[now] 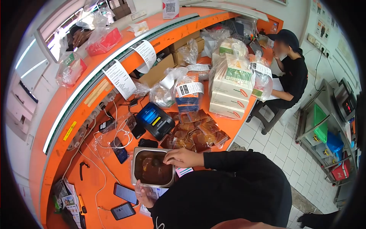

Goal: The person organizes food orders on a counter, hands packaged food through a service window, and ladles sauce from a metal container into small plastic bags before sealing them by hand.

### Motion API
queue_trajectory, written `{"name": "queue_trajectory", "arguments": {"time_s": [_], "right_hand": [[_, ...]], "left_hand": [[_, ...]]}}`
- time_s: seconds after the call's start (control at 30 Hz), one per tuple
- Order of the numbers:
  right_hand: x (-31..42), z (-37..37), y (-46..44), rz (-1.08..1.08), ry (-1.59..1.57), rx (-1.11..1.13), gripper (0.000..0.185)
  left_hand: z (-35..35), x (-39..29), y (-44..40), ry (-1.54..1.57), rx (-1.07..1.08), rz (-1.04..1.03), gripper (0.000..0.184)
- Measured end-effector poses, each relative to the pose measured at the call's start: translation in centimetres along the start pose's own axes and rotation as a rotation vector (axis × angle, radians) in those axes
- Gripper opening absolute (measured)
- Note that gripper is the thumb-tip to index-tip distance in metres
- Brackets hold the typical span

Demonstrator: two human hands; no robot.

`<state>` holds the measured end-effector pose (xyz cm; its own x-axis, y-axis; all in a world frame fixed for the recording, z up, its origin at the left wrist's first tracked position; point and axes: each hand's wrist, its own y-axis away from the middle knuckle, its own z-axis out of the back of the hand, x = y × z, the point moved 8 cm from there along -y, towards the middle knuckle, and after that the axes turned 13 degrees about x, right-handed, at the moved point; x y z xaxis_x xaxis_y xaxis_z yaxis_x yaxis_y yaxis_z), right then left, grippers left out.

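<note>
A steel container [134,168] of brown sauce sits on the orange counter in front of me. My right hand [183,157] reaches over its right rim, fingers closed on what looks like a ladle [155,162]; its dark bowl is in the sauce and its handle is mostly hidden. At the container's near left corner, my left hand [145,197] is closed on a small clear plastic bag [139,185]. Filled sauce packets [196,131] lie in a pile behind the container.
Beyond the container stands a black label printer [155,120]. Phones [126,194] and white cables lie to the left. Bagged food boxes [230,89] fill the counter's far right. Receipts [119,79] hang from the shelf. A co-worker [291,70] sits on a stool [265,116].
</note>
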<state>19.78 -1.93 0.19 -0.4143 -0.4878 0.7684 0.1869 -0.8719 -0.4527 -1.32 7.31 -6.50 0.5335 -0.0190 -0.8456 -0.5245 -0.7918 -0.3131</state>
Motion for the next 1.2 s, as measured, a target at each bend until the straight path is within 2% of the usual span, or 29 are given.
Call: {"name": "queue_trajectory", "arguments": {"time_s": [0.07, 0.13, 0.27, 0.37, 0.43, 0.57, 0.67, 0.73, 0.83, 0.93, 0.97, 1.0, 1.03, 1.07, 1.1, 1.13, 1.2], "right_hand": [[0.8, 0.2, 0.3, 0.015, 0.024, -0.006, 0.015], [0.0, -0.7, 0.5, -0.086, -0.199, 0.059, 0.015], [-1.5, -2.4, 0.2, -0.092, -0.331, -0.009, 0.015], [-1.4, -2.3, -0.5, -0.014, -0.302, -0.089, 0.014], [-0.5, -1.6, -0.7, 0.14, -0.055, -0.149, 0.015], [0.6, 0.1, -0.3, 0.12, 0.104, -0.097, 0.017], [0.3, 0.7, 0.3, -0.014, 0.156, -0.094, 0.018], [-0.4, 0.3, 0.5, -0.113, -0.123, -0.059, 0.018], [-0.7, -1.3, 1.0, -0.079, -0.297, -0.065, 0.017], [-1.1, -1.8, 1.0, -0.185, -0.354, -0.056, 0.016], [-2.3, -2.4, 1.2, -0.142, -0.594, -0.118, 0.015], [-3.0, -2.8, 1.5, -0.117, -0.699, -0.119, 0.016], [-1.6, -1.8, 0.9, -0.159, -0.482, -0.08, 0.016], [-1.1, -1.1, 0.7, -0.083, -0.29, -0.101, 0.015], [-0.8, -0.5, 0.6, -0.146, -0.166, -0.091, 0.014], [-0.6, -0.1, 0.5, -0.088, 0.005, -0.093, 0.013], [-0.3, 0.6, 0.6, -0.077, 0.065, -0.09, 0.014]], "left_hand": [[0.1, 0.0, 0.0, -0.003, 0.003, -0.008, 0.046], [0.4, 0.3, 0.0, 0.005, 0.003, -0.001, 0.045], [-0.4, 0.0, 0.0, 0.042, 0.018, -0.018, 0.044], [0.2, 0.0, 0.2, 0.046, -0.01, -0.018, 0.044], [0.6, 0.4, 0.4, 0.01, 0.066, 0.046, 0.048], [0.4, 0.2, 0.4, 0.028, 0.05, 0.046, 0.047], [0.6, 0.4, 0.5, 0.031, 0.061, 0.05, 0.048], [0.2, 0.2, 0.3, 0.018, 0.062, 0.044, 0.048], [-0.3, 0.1, 0.0, 0.037, -0.025, -0.011, 0.047], [0.4, 0.6, 0.1, 0.043, 0.006, -0.006, 0.052], [-0.2, 0.2, 0.2, -0.001, -0.023, 0.062, 0.056], [1.0, 1.1, 0.5, -0.007, 0.001, 0.094, 0.057], [-0.6, -0.2, 0.0, -0.104, 0.027, 0.086, 0.058], [-0.4, -0.1, 0.2, -0.12, 0.011, 0.124, 0.064], [-0.2, 0.1, 0.4, -0.136, 0.008, 0.122, 0.066], [-0.8, -0.5, 0.2, -0.179, 0.034, 0.117, 0.065], [-1.0, -0.3, 0.3, -0.109, -0.011, 0.086, 0.063]]}}
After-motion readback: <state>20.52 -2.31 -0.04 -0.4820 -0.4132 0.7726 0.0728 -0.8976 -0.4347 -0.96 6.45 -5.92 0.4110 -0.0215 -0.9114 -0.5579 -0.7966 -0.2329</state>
